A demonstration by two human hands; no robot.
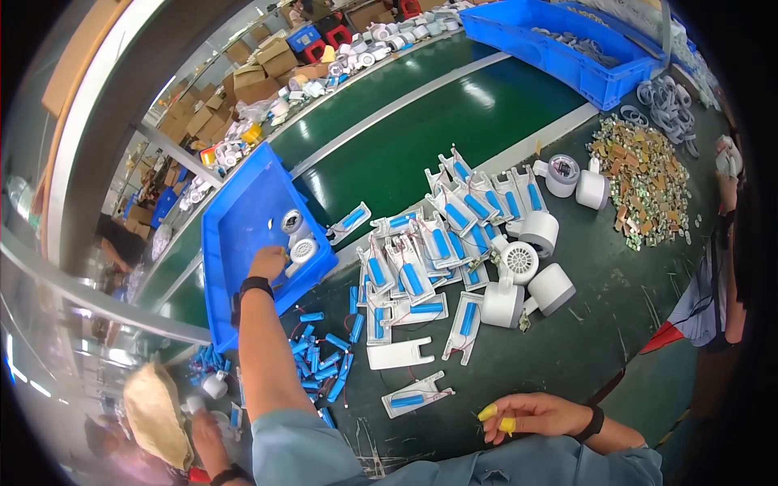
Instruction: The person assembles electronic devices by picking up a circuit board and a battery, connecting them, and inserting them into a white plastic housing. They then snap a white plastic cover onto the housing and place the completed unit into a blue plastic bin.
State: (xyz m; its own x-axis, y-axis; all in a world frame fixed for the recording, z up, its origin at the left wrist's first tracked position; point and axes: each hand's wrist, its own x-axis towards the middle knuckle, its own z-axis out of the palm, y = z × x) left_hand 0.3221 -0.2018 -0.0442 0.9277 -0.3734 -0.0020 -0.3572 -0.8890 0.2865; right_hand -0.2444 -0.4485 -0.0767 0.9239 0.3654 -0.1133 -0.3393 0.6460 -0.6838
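My left hand (267, 264) reaches into a blue bin (235, 231) at the left. Its fingers are closed about the handle of a white device with a round slotted grille (303, 250). Beside that in the bin rests another white round housing (292, 220). My right hand (536, 415), with yellow finger covers on two fingertips, hovers over the near table edge. Its fingers curl loosely, slightly apart, and I see nothing held. In front of it lies a white half-shell with a blue battery (409, 400).
White shells with blue batteries (413, 279) are heaped mid-table. Loose blue batteries (328, 364) lie left of them, white round housings (549, 289) right. Small circuit boards (640, 182) are piled far right, below another blue bin (604, 85). Co-workers' hands (209, 444) show at both sides.
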